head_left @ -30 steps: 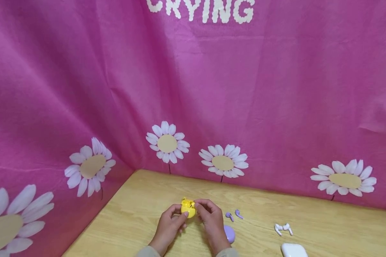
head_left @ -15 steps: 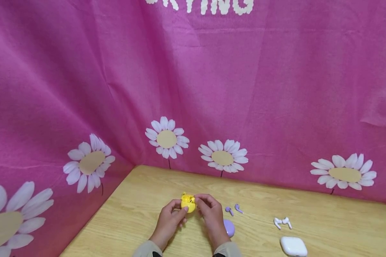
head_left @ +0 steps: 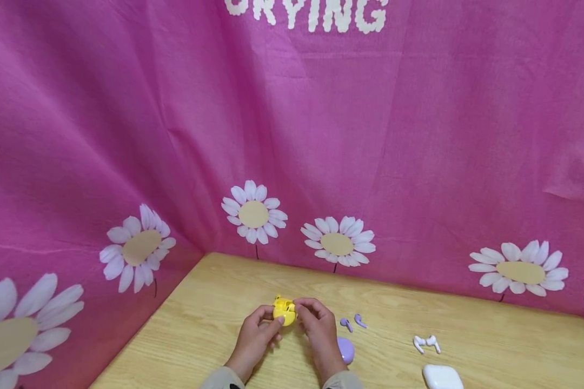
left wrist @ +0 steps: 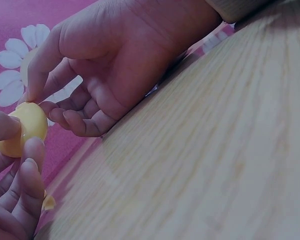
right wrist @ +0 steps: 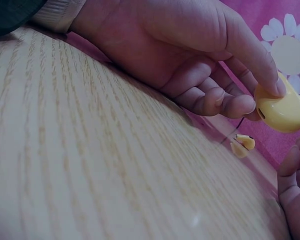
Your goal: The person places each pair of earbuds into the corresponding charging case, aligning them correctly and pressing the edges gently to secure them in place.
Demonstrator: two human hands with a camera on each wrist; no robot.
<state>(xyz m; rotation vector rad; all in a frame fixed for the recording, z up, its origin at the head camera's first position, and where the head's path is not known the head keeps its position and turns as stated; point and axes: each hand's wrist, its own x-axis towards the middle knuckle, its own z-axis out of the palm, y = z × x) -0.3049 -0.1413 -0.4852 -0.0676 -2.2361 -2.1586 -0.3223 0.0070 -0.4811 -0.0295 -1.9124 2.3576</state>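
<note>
The thumb of the left hand [head_left: 255, 340] covers part of the yellow earbud case [head_left: 284, 320] from us, and the pinching fingertips of the right hand [head_left: 321, 335] hide its right edge; the details inside are too small for us to read. Behind the right wrist we lose one side of the purple earbud case [head_left: 346, 351]. Well right of that hand, the bottom edge cuts off the white earbud case [head_left: 443, 377]. Under the left hand's fingertips, in the right wrist view, we cannot identify a small yellow piece [right wrist: 243, 144]. Far above both hands, the top edge clips the white lettering [head_left: 338, 15].
</note>
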